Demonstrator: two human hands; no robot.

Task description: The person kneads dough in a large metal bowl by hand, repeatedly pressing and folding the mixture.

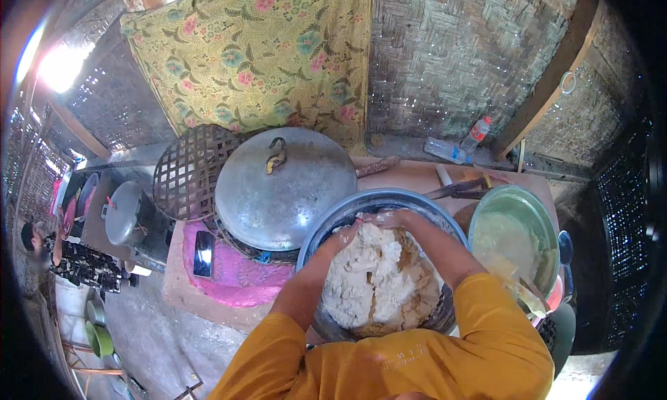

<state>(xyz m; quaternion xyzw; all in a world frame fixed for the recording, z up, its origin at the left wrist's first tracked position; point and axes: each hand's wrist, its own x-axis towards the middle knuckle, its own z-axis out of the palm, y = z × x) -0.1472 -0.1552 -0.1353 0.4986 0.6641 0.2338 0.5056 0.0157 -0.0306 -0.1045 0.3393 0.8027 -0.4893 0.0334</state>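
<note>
A large grey-blue basin (451,224) holds a mound of white, clumpy flour-like powder (361,275), with damp yellowish-brown patches showing on its right side and near edge. Both hands reach into the far part of it and nearly meet there. My left hand (343,239) presses against the mound at its far left, white powder on its skin. At the far middle, my right hand (394,220) lies against the powder, also dusted white. The fingers of both hands are mostly buried or hidden by the powder, so their grip does not show.
A big lidded metal pot (285,191) stands left of the basin, beside a woven lattice basket (184,174). A phone (203,252) lies on pink plastic (243,285). To the right stands a green basin (549,219); plastic bottles (476,132) lie behind. Another person (76,261) is far left.
</note>
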